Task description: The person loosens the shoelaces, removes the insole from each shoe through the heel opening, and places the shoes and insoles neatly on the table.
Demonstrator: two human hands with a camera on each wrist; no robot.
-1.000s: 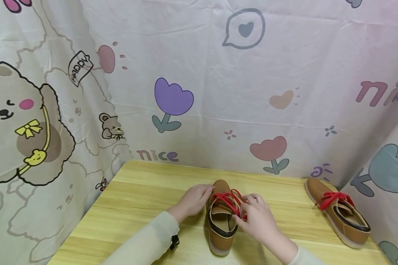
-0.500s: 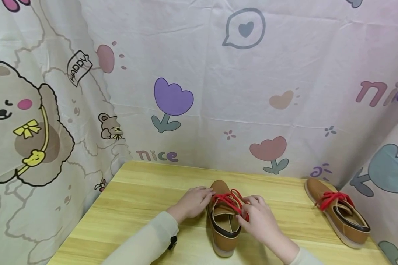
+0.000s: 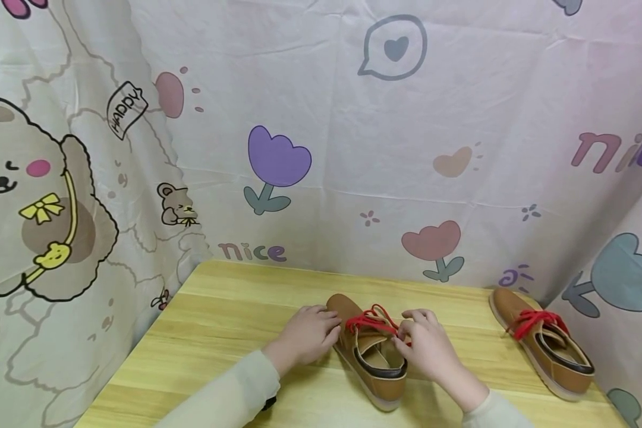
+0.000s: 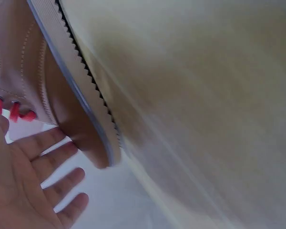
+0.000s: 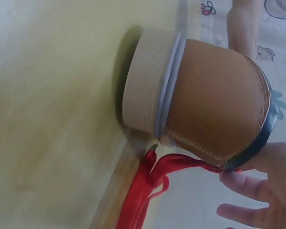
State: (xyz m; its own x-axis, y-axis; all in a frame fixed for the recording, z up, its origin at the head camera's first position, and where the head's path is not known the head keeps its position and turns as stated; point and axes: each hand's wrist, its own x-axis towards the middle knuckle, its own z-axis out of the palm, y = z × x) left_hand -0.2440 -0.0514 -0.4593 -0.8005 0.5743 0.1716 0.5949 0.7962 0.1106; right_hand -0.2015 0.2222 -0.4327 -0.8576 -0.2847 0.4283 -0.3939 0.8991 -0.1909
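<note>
A brown shoe with red laces stands on the wooden table, its toe angled to the far left and its heel nearest. My left hand lies along the left side of the toe, fingers extended; in the left wrist view the fingertips reach the toe's upper. On the other side, my right hand pinches the dark padded collar with thumb and forefinger, the other fingers loosely spread. Red lace hangs down beside that grip in the right wrist view.
A matching brown shoe with its red laces tied in a bow stands at the table's right edge. Patterned curtains hang behind the wooden table and along both sides.
The near shoe has turned on the table, its heel swinging right and its toe left. My left hand has shifted slightly left with the toe; my right hand has moved slightly right.
</note>
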